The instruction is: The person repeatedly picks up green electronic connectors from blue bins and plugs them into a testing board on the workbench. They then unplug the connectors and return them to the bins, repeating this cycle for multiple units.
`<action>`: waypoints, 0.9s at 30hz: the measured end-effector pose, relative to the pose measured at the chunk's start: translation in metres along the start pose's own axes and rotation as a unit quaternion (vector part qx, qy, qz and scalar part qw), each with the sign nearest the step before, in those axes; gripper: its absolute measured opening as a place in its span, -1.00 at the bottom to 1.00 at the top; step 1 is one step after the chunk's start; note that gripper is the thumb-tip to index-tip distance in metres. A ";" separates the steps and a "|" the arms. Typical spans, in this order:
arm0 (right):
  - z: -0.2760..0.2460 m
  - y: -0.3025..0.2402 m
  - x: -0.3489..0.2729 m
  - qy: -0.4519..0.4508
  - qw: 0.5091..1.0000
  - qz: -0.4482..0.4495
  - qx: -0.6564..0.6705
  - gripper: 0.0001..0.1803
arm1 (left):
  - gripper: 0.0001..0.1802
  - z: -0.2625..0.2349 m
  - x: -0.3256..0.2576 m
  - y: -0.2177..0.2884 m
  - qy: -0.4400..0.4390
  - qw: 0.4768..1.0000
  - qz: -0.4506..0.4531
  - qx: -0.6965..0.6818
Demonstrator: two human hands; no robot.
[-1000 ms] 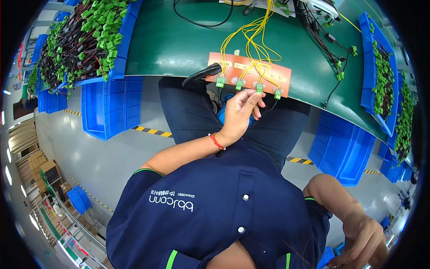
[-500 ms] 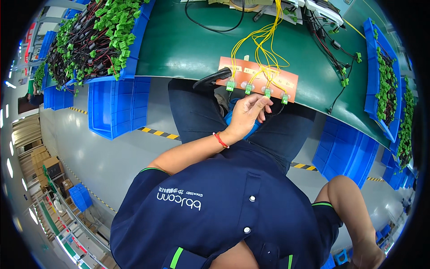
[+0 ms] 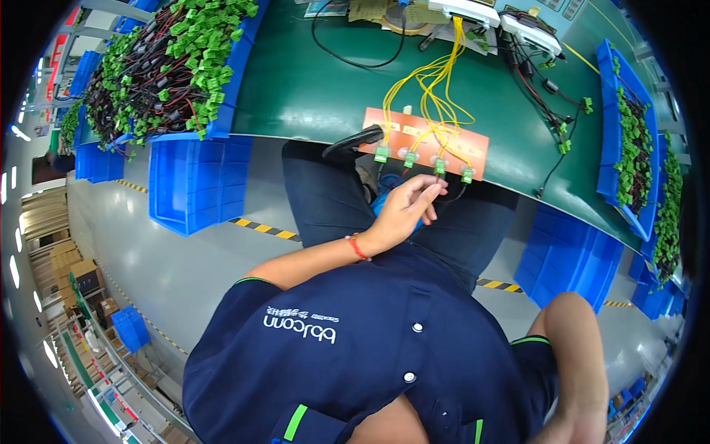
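My left hand (image 3: 405,210) is at the table's front edge, thumb and forefinger pinched on a thin dark wire just below a green terminal connector (image 3: 440,168). That connector sits in a row of several on the edge of an orange board (image 3: 473,146), among them a green connector at the left end (image 3: 381,154) and one at the right end (image 3: 467,175). Yellow wires (image 3: 431,74) run from the board up to a white device (image 3: 473,10). My right hand (image 3: 568,433) hangs low at the bottom edge, its fingers out of sight.
A blue bin (image 3: 235,81) heaped with green-ended black cables stands at the left of the green table (image 3: 296,89); another blue bin (image 3: 603,140) is at the right. Loose black cables (image 3: 543,115) lie right of the board. Blue crates (image 3: 196,185) stand below the table edge.
My left fingers have slid down from the green connector to just below it. My right hand has shifted left and lower, toward the bottom edge. The view has tilted slightly.
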State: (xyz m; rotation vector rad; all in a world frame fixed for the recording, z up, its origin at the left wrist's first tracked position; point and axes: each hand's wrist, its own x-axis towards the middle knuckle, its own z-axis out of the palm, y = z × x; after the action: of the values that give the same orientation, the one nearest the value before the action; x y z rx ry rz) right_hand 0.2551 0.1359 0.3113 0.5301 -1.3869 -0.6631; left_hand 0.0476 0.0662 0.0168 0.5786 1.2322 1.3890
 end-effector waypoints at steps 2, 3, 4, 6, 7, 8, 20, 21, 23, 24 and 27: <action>0.004 -0.018 -0.008 -0.051 0.998 0.036 0.013 -0.70 | -0.63 -0.005 -0.007 0.006 -0.029 0.998 -0.010 0.053; 0.008 -0.026 -0.015 -0.054 0.995 0.079 0.040 -0.72 | -0.63 -0.006 -0.011 0.012 -0.036 0.996 -0.002 0.077; 0.010 -0.035 -0.025 -0.058 0.989 0.122 0.059 -0.74 | -0.62 -0.007 -0.015 0.018 -0.047 0.993 0.006 0.107; 0.013 -0.065 -0.056 0.030 0.975 0.184 0.120 -0.79 | -0.67 -0.021 -0.023 0.018 -0.045 0.990 0.014 0.135; 0.014 -0.086 -0.081 0.072 0.955 0.245 0.155 -0.79 | -0.70 -0.035 -0.032 0.009 -0.011 0.989 0.023 0.148; 0.018 -0.095 -0.101 0.020 0.913 0.340 0.227 -0.88 | -0.72 -0.043 -0.039 0.005 0.006 0.988 0.029 0.151; 0.038 -0.252 -0.231 -0.431 0.412 0.711 0.372 -0.44 | -0.56 -0.065 -0.019 -0.009 -0.102 0.943 0.001 0.316; 0.036 -0.262 -0.242 -0.440 0.395 0.697 0.405 -0.49 | -0.53 -0.066 -0.016 -0.017 -0.126 0.960 -0.046 0.244; 0.035 -0.260 -0.244 -0.419 0.298 0.728 0.454 -0.60 | -0.49 -0.066 -0.013 -0.018 -0.138 0.973 -0.094 0.161; 0.027 -0.257 -0.242 -0.387 0.214 0.768 0.464 -0.65 | -0.48 -0.067 -0.012 -0.019 -0.129 0.976 -0.095 0.150; 0.011 -0.232 -0.232 -0.295 0.093 0.822 0.477 -0.77 | -0.45 -0.081 -0.009 -0.022 -0.079 0.971 -0.078 0.213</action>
State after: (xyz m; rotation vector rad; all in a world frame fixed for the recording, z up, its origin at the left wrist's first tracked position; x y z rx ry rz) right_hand 0.2043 0.1337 -0.0130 -0.7702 -1.8600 2.3819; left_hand -0.0130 0.0264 -0.0268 0.8514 1.4222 0.9304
